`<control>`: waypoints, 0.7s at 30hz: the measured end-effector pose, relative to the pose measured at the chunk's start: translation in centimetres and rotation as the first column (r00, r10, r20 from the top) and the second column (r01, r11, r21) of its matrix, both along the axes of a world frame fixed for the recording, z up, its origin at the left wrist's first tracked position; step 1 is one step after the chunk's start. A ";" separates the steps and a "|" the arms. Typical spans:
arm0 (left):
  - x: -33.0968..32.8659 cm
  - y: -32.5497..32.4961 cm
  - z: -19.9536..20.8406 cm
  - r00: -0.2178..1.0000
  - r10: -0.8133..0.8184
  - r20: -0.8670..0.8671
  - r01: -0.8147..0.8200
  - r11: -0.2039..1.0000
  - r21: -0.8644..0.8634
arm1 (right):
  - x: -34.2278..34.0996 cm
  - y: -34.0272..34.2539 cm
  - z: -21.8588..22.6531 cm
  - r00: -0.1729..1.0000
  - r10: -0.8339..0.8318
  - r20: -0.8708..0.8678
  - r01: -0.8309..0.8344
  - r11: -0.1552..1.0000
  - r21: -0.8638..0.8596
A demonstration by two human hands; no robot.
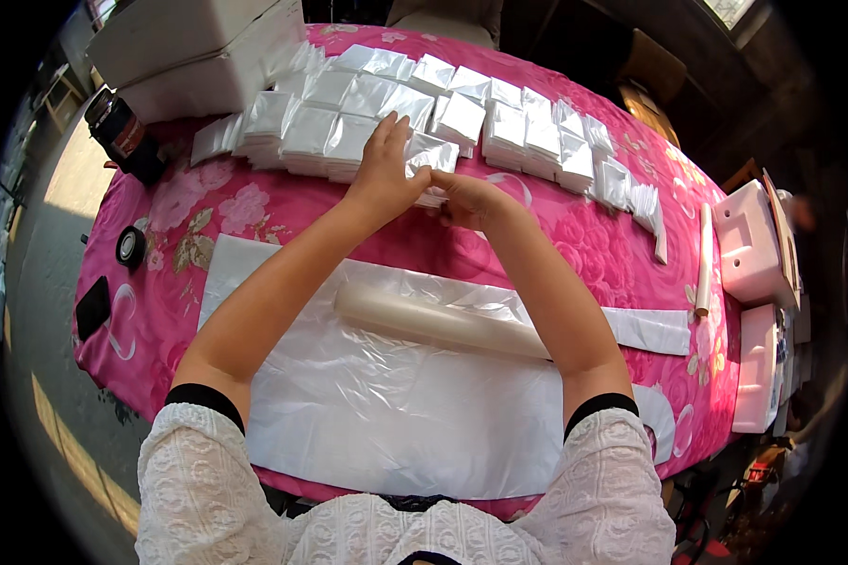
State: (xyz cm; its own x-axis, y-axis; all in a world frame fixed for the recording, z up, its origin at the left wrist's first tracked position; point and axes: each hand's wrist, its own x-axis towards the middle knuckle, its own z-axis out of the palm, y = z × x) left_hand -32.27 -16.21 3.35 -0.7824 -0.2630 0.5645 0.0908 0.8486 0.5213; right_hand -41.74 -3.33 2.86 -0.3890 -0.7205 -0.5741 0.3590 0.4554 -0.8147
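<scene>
At the near edge of the rows of packets, a stack of folded clear-plastic squares (432, 153) sits between my two hands. My left hand (386, 174) lies along its left side, fingers stretched away from me and thumb across its near edge. My right hand (471, 201) grips its near right corner, the fingertips partly hidden. Several more stacks of folded plastic (330, 130) stand close around my left hand. Nearer me, a long translucent roll (433, 320) lies across a flat white plastic sheet (367, 414), passing behind my right forearm.
White foam boxes (198, 56) stand at the far left, beside a dark bottle (122, 137). A tape roll (130, 248) and black phone-like slab (93, 308) lie on the pink flowered cloth (584, 250). Pinkish foam boxes (752, 240) and another thin roll (704, 259) are at right.
</scene>
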 end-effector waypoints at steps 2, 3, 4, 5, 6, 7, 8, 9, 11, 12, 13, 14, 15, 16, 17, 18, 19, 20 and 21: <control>1.2 -0.6 0.1 0.993 -0.113 -0.032 0.102 0.966 -0.236 | -1.0 -0.8 -0.4 0.998 0.041 0.039 -0.044 0.997 0.063; 2.0 -1.0 0.3 0.974 -0.217 0.067 0.226 0.946 -0.230 | -0.9 -0.8 0.1 0.997 0.066 0.047 -0.069 0.994 0.087; 2.4 -1.1 0.1 0.934 -0.318 0.162 0.348 0.913 -0.212 | -0.8 -0.7 0.7 0.995 0.088 0.054 -0.094 0.989 0.110; 2.6 -1.2 -0.2 0.920 -0.338 0.200 0.368 0.919 -0.140 | -0.6 -0.9 1.1 0.993 0.101 -0.058 -0.087 0.974 0.208; 2.7 -1.1 -0.5 0.923 -0.320 0.214 0.353 0.926 -0.138 | -0.5 -0.7 1.3 0.968 0.151 -0.201 -0.090 0.955 0.282; 2.8 -0.8 -0.7 0.926 -0.302 0.228 0.337 0.931 -0.137 | -0.6 0.0 1.6 0.919 0.207 -0.334 -0.081 0.931 0.355; 2.6 -0.7 -0.9 0.928 -0.286 0.240 0.325 0.936 -0.138 | -0.9 0.6 1.7 0.848 0.267 -0.459 -0.056 0.905 0.422; 2.4 -0.7 -1.1 0.945 -0.259 0.201 0.302 0.927 -0.223 | -1.2 0.9 1.2 0.723 0.343 -0.600 -0.037 0.886 0.462; 1.7 -0.4 -1.7 0.969 -0.221 0.112 0.247 0.891 -0.380 | -1.6 1.5 -2.0 0.853 0.003 -0.522 0.025 0.999 0.047; 1.5 -0.5 -2.0 0.973 -0.204 0.105 0.230 0.882 -0.411 | -1.0 1.7 -2.4 0.894 -0.146 -0.424 0.084 0.983 -0.162; 1.4 -0.6 -2.2 0.977 -0.188 0.098 0.212 0.872 -0.441 | -0.2 1.9 -2.8 0.908 -0.232 -0.349 0.143 0.954 -0.264; 1.2 -0.9 -2.3 0.982 -0.170 0.087 0.191 0.861 -0.472 | 1.6 1.6 -1.8 0.913 -0.309 -0.268 0.203 0.911 -0.360; 1.0 -1.0 -2.4 0.984 -0.161 0.076 0.178 0.850 -0.496 | 2.7 1.1 -1.4 0.908 -0.381 -0.177 0.270 0.852 -0.448; 0.9 -1.2 -2.4 0.986 -0.153 0.065 0.164 0.838 -0.520 | 2.7 0.3 -2.1 0.916 -0.379 -0.134 0.280 0.841 -0.464; 0.7 -1.3 -2.4 0.987 -0.148 0.055 0.154 0.825 -0.544 | 2.6 -0.5 -2.5 0.921 -0.379 -0.090 0.294 0.827 -0.479; 0.5 -1.5 -2.4 0.988 -0.139 0.060 0.149 0.825 -0.544 | 2.4 -1.1 -2.8 0.925 -0.378 -0.047 0.307 0.813 -0.495; 0.2 -1.6 -2.4 0.989 -0.130 0.066 0.145 0.826 -0.545 | 2.0 -1.4 -3.0 0.952 -0.304 -0.035 0.239 0.809 -0.537; 0.1 -2.0 -2.4 0.991 -0.116 0.071 0.136 0.826 -0.547 | 2.1 -2.2 -2.7 0.946 -0.320 -0.044 0.254 0.822 -0.510; 0.1 -2.3 -2.5 0.992 -0.092 0.087 0.124 0.835 -0.535 | 2.2 -3.0 -2.5 0.940 -0.336 -0.055 0.270 0.833 -0.482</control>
State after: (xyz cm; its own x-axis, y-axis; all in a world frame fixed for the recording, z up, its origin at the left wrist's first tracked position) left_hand -32.19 -18.53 0.90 -0.8223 0.1580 0.5467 0.1832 0.9830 -0.0086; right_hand -39.50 -6.33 0.40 -0.6796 -0.7213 -0.1336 0.2914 -0.0983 -0.9515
